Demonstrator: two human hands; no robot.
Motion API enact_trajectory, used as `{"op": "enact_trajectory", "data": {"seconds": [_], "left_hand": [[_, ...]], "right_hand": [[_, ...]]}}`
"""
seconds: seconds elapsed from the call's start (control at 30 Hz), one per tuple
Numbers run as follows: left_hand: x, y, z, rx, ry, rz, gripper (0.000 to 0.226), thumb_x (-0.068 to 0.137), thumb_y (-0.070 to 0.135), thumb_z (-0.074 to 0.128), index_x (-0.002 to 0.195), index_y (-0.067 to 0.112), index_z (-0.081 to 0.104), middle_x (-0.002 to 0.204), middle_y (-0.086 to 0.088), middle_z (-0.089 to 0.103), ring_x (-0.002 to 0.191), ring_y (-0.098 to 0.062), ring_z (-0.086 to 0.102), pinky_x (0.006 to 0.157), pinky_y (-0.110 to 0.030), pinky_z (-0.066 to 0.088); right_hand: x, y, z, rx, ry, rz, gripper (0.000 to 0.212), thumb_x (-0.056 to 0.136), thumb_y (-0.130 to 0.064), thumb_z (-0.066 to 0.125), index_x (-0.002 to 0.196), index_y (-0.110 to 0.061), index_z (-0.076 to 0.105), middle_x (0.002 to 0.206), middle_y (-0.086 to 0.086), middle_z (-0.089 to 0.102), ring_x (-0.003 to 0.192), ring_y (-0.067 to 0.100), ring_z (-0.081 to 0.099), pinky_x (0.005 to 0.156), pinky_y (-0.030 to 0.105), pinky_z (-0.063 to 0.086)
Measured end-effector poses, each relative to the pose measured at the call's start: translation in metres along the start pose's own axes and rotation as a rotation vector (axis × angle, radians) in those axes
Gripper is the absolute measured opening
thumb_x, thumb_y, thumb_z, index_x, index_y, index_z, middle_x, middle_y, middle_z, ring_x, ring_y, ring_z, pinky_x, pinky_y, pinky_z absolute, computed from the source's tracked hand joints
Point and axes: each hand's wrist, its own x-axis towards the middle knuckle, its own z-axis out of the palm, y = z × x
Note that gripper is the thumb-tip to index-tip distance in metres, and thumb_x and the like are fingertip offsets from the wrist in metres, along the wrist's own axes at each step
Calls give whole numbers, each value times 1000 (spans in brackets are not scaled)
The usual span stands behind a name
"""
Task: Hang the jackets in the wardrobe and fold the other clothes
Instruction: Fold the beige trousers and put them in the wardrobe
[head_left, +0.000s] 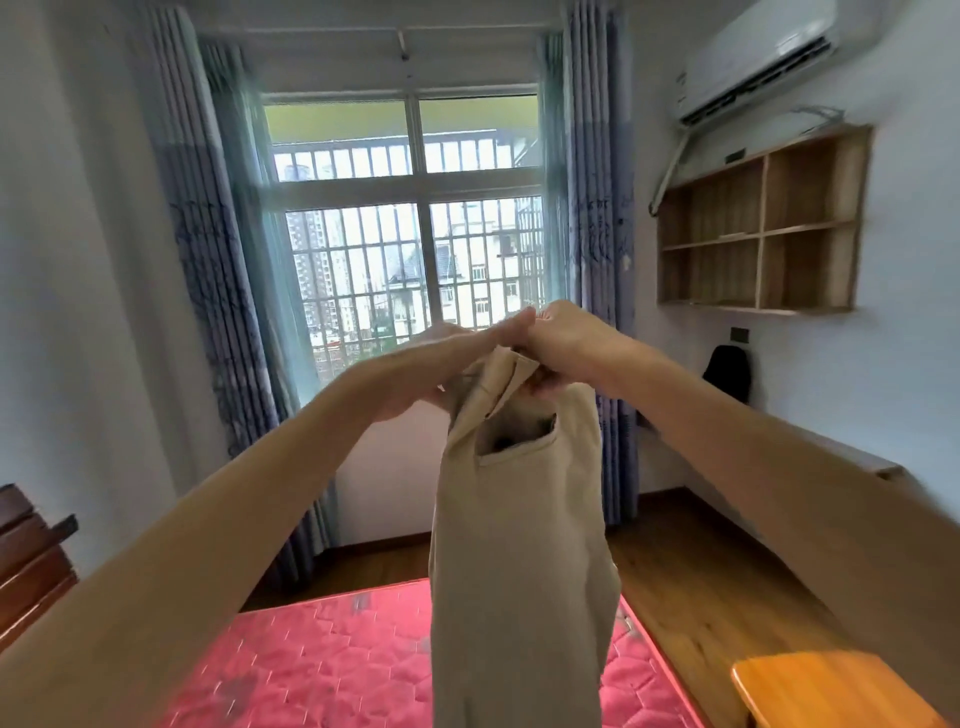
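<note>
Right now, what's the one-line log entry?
item: beige garment, hanging in the air | left hand: holds its top | right hand: grips its top | below: pink mattress

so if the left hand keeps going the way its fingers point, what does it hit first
The right hand: the left hand points straight at it, fingertips seemingly touching, above the beige trousers; depth unclear.
</note>
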Motion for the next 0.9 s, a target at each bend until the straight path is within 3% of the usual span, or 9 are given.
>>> {"op": "enact_trajectory", "data": {"seconds": [0.07,0.2,0.27,0.33,0.4,0.5,0.63,0.8,0.9], "left_hand": [[0,-4,-10,84,6,23,39,71,50,84,92,17,76,84,-6,74,78,-19,68,68,-34,58],[-2,-14,-24,88,11,0,40,64,20,78,101,4,75,100,-28,67,86,-26,62,82,-44,51],[-6,-15,-30,49,-13,15,37,67,15,76,103,6,76,105,-27,69,87,-25,65,85,-43,53],[-9,-15,-38,15,-55,34,38,70,11,75,108,9,76,111,-25,70,90,-26,68,82,-38,57],[-11,-15,-45,8,-80,36,39,73,8,75,112,10,75,114,-25,70,99,-33,70,87,-42,56],[-13,-15,-52,85,-85,37,36,80,16,77,115,12,73,114,-17,73,108,-39,68,100,-59,50],[-14,-12,-39,316,-8,21,58,73,60,77,122,34,61,114,11,68,104,-11,66,92,-36,56],[-11,-46,-47,627,120,209,24,78,17,82,97,19,68,90,4,68,84,-11,63,71,-25,49],[-4,-60,-59,513,222,240,26,73,36,80,87,15,71,83,-3,70,79,-14,66,68,-36,54]], "right_hand": [[2,4,-2,112,-31,-2,33,97,-20,54,81,4,69,71,18,68,67,25,66,74,35,60],[3,9,-14,367,-199,-40,34,101,-23,55,107,9,66,89,20,71,86,32,73,81,39,61],[5,17,-27,64,-173,-248,39,93,-32,66,122,-7,65,113,6,70,105,20,68,94,33,56],[8,22,-40,-284,-176,-351,65,77,-41,80,136,-27,54,129,-12,56,113,6,57,97,23,49],[11,24,-45,-363,-297,-267,67,66,-39,89,126,-28,60,115,-14,63,102,6,63,86,23,54],[23,29,-39,-359,-306,-275,42,64,-33,92,97,-15,73,91,0,75,84,14,72,75,32,61],[38,35,-26,-292,-219,-379,30,73,-33,85,94,-13,76,88,7,74,82,18,71,76,37,59],[46,43,-24,-356,-220,-384,37,68,-40,88,90,-13,75,90,12,73,83,24,71,76,48,58],[44,41,-32,-407,-160,-413,48,63,-45,89,88,-8,71,85,13,70,77,22,68,70,42,57]]}}
